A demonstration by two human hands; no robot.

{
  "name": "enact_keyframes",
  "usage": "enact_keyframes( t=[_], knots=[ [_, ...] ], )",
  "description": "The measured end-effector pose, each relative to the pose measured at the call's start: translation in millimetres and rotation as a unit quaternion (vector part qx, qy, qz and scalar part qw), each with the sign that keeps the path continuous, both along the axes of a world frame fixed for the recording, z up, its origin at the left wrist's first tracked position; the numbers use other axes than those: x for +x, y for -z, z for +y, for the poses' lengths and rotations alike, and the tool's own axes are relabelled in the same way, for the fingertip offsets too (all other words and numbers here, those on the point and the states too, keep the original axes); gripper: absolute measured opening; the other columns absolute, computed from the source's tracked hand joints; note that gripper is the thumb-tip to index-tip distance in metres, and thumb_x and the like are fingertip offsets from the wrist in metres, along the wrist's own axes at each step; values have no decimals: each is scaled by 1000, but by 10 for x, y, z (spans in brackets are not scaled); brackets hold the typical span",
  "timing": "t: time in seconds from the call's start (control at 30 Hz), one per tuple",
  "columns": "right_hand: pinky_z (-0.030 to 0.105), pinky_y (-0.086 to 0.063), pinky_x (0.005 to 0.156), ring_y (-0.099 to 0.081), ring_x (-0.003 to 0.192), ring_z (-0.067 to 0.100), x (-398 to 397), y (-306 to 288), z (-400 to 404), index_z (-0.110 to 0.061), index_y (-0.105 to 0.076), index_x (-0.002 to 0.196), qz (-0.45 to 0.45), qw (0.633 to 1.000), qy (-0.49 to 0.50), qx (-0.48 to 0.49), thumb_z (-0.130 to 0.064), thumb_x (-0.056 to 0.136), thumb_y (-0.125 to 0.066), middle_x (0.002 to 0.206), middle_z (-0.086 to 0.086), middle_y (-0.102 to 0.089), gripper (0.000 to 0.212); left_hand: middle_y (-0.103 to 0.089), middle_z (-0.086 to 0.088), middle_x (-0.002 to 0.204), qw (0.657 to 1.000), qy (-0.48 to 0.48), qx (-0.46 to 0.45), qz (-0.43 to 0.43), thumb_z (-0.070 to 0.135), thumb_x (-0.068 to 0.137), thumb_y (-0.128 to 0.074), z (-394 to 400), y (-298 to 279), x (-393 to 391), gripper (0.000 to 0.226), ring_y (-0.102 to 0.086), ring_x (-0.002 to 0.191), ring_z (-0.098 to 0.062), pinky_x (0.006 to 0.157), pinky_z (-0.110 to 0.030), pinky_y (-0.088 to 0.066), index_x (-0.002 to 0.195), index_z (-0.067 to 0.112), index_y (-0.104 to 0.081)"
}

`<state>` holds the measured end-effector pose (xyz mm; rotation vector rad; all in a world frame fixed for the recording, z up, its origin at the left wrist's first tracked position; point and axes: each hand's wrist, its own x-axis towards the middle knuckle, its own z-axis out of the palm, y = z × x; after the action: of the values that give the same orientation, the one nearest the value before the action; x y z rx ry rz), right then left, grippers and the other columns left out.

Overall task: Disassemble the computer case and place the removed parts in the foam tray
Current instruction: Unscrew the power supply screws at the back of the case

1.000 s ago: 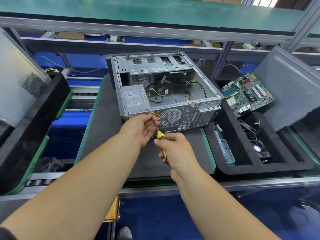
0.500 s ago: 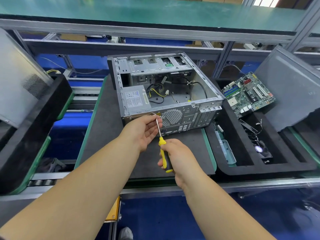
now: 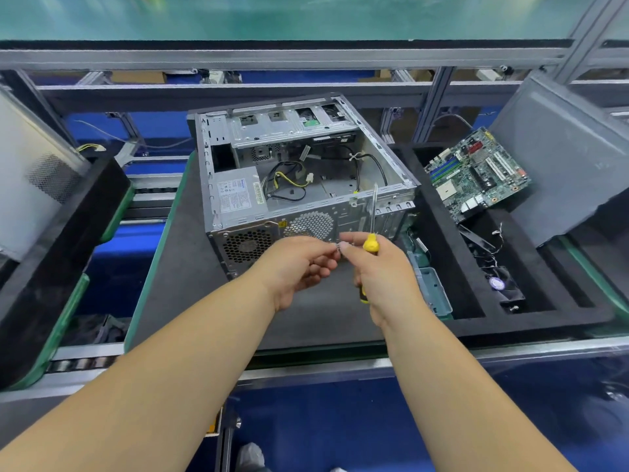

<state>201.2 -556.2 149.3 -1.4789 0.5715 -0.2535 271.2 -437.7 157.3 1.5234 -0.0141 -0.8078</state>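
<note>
— What moved since half a second ago?
— Both hands pulled back from the computer case (image 3: 306,185). The screwdriver (image 3: 370,247) now points up, where it leaned on the back panel before.
— What are the hands doing?
— The right hand (image 3: 384,274) is wrapped round the yellow handle. The left hand (image 3: 299,267) has curled fingers, and its tips meet the right thumb at a tiny silver screw (image 3: 338,247). I cannot tell which hand pinches it.
— Where is the case?
— It lies open on a dark grey mat (image 3: 190,267) on the desk, just past the hands. A power supply (image 3: 238,195) and loose wires (image 3: 289,180) sit inside.
— And the foam tray?
— The black foam tray (image 3: 442,267) is just right of the mat. A green motherboard (image 3: 476,172) leans in it, with a small fan (image 3: 502,284) lower down and a grey panel (image 3: 561,158) at the far side.
— What else is around?
— A metal rail (image 3: 306,57) and a green shelf (image 3: 289,15) above, rollers (image 3: 81,362) at the left, and blue floor (image 3: 340,420) below.
</note>
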Motion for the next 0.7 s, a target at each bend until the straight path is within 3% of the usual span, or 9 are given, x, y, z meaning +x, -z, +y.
enact_keyframes(
  t=[0.13, 0.27, 0.43, 0.57, 0.7],
  knots=[
    [11, -37, 44, -49, 45, -5, -71, 38, -238, -17, -74, 93, 7, 999, -13, -32, -18, 90, -69, 56, -16, -63, 6, -62, 5, 60, 1000, 10, -8, 14, 17, 93, -60, -243, -5, -63, 10, -52, 52, -5, 56, -17, -42, 89, 12, -67],
    [7, -40, 51, -57, 57, -9, -179, 80, -464, -18, -74, 90, -9, 998, 3, -57, -15, 85, -74, 65, -16, -69, 5, -62, 4, 59, 999, 4, -27, 40, 17, 94, -60, -489, 38, -111, 11, -53, 51, -5, 51, -14, -44, 89, 12, -67],
    [32, -53, 78, -68, 84, 15, -274, 148, -756, -23, -71, 81, 15, 995, 9, -102, -19, 81, -76, 81, -3, -72, 6, -63, 2, 61, 997, 24, -34, 61, 20, 93, -63, -760, 139, -168, 14, -55, 51, -6, 49, -14, -46, 82, 12, -68],
    [28, -47, 64, -60, 68, 5, -278, 260, -1064, -29, -69, 71, 59, 986, 48, -147, -25, 80, -73, 69, -13, -67, 10, -65, 1, 64, 996, 36, -16, 75, 21, 96, -58, -909, 229, -187, 21, -56, 53, -6, 49, -15, -47, 83, 9, -70],
    [34, -49, 60, -56, 62, 17, -216, 414, -1494, -24, -66, 69, 134, 964, 90, -211, -24, 85, -66, 64, -4, -64, 16, -65, 3, 64, 997, 11, 11, 71, 20, 97, -57, -969, 275, -158, 20, -56, 55, -5, 51, -14, -46, 86, 10, -70]
  ],
)
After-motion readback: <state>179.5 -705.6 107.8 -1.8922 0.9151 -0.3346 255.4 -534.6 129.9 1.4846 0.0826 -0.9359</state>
